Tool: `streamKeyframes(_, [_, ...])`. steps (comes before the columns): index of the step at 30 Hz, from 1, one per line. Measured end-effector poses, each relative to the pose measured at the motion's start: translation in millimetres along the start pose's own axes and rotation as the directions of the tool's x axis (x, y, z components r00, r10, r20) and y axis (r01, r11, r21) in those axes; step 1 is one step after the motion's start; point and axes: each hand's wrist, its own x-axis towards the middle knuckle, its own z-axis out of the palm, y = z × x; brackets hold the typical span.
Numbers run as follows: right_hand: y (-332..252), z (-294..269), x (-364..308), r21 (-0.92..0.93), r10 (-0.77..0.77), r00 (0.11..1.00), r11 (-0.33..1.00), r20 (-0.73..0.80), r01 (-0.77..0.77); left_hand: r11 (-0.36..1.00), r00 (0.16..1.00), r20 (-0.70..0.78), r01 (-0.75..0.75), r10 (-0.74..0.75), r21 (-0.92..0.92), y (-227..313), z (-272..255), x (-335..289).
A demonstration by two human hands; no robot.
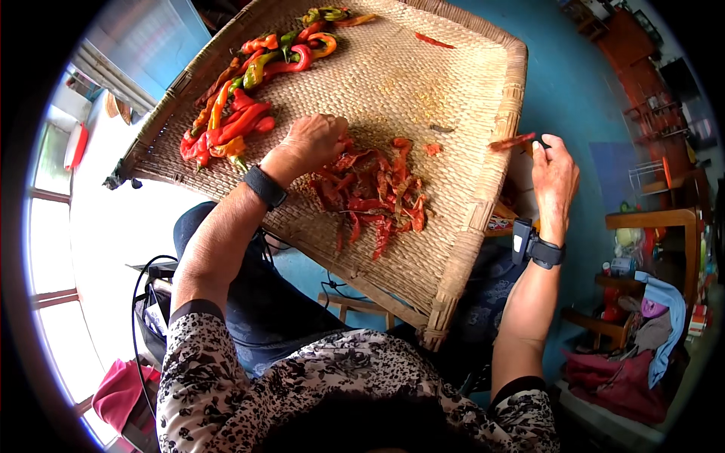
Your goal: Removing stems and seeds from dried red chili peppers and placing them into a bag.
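A large woven tray (362, 75) lies tilted across my lap. In its near middle is a heap of dried red chilies (377, 196), shrivelled and dark. My left hand (313, 140) bends over the upper left edge of this heap, fingers curled down; what they hold, if anything, is hidden. Just outside the tray's right rim, my right hand (555, 170) pinches a dried chili (513, 142) between thumb and fingers, its far end over the rim. Fresher red, orange and green peppers (242, 124) lie along the tray's left side.
A single thin red chili (434, 40) and scattered pale seeds lie toward the tray's far side. Below my right hand, a partly hidden colourful package (500, 223) shows beside the rim. At right stands a wooden chair (653, 219) near piled cloths (615, 381).
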Motion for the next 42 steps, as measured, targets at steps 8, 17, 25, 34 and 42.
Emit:
streamKeyframes(8, [-16, 21, -1, 0.197, -0.267, 0.961, 0.948, 0.071, 0.249, 0.993, 0.999, -0.037, 0.016, -0.021, -0.116, 10, -6, -6])
streamKeyframes(17, [-45, 34, 2, 0.191, -0.587, 0.777, 0.809, 0.226, 0.555, 0.990, 1.000, 0.013, -0.001, 0.003, -0.144, 8, -7, -3])
streamKeyframes(25, [-83, 50, -19, 0.779, -0.560, 0.656, 0.623, 0.505, -0.067, 0.360, 0.994, 0.103, 0.087, 0.026, -0.929, 47, -42, -4])
streamKeyframes(34, [-104, 45, -25, 0.828, -0.527, 0.676, 0.511, 0.515, -0.232, 0.085, 0.996, 0.048, 0.042, 0.069, -0.995, 74, -23, -2])
streamKeyframes(42, [-79, 35, -16, 0.825, -0.386, 0.877, 0.564, 0.287, -0.022, 0.154, 0.995, -0.080, -0.070, -0.059, -0.986, 60, -25, 1])
